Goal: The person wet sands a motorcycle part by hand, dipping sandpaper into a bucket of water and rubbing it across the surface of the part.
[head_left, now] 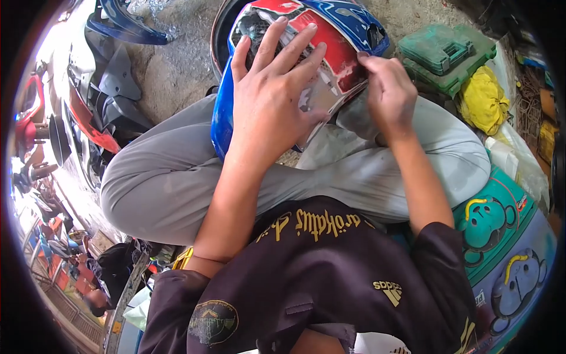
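Observation:
A glossy motorcycle body panel (340, 47) in red, blue and white rests across my lap, with bare, scraped grey patches on its surface. My left hand (274, 88) lies on it with the fingers spread, pressing near the middle. At the panel's right edge, my right hand (389, 91) is closed in a pinch, its fingertips touching a dark red corner. Whatever those fingers hold is too small or hidden to make out. My crossed legs in grey trousers (171, 159) are under the panel.
A dark round rim (219, 44) shows behind the panel. To the right are a green tool case (439, 50), a yellow cloth bundle (483, 100) and a teal printed box (492, 215). Several fairing parts (121, 74) lie left. Another person (97, 298) is at the lower left.

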